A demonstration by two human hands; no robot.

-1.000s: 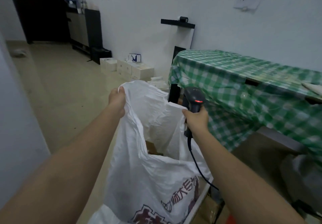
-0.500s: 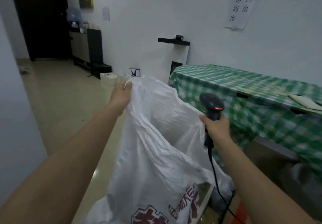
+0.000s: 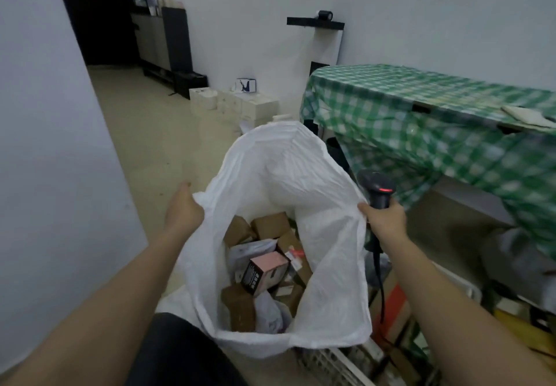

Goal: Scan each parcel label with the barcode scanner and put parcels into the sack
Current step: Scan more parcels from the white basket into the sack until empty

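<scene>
left hand (image 3: 183, 212): gripping the left rim of the sack, fingers curled round the plastic, pulling the mouth open.
right hand (image 3: 383, 220): fingers wrapped round the scanner handle; also pinching the sack's right rim, thumb on the plastic.
scanner (image 3: 376, 188): black, upright, head above the right hand, red light lit on top. Cable (image 3: 381, 292) hangs straight down below the hand, outside the sack.
sack (image 3: 328, 265): white plastic, mouth held wide between both hands, far wall standing up higher than the near edge. Sits on the floor (image 3: 150, 139) at the person's feet, near end of it over a white crate (image 3: 334, 364).
parcels (image 3: 269, 226): in the sack bottom, several brown cartons piled loose, a pink-topped box (image 3: 264, 271) with a black side in the middle, grey poly mailers (image 3: 249, 250) between them. Labels too blurred to read.
surface (image 3: 421, 106): right of the sack, green checked cloth hanging over the edge, a flat pale item (image 3: 526, 115) on top at far right, probably a mailer.
under surface: more cartons, one with an orange stripe (image 3: 394, 307), beside the cable.
far wall: row of white boxes (image 3: 237, 106) on the floor.
</scene>
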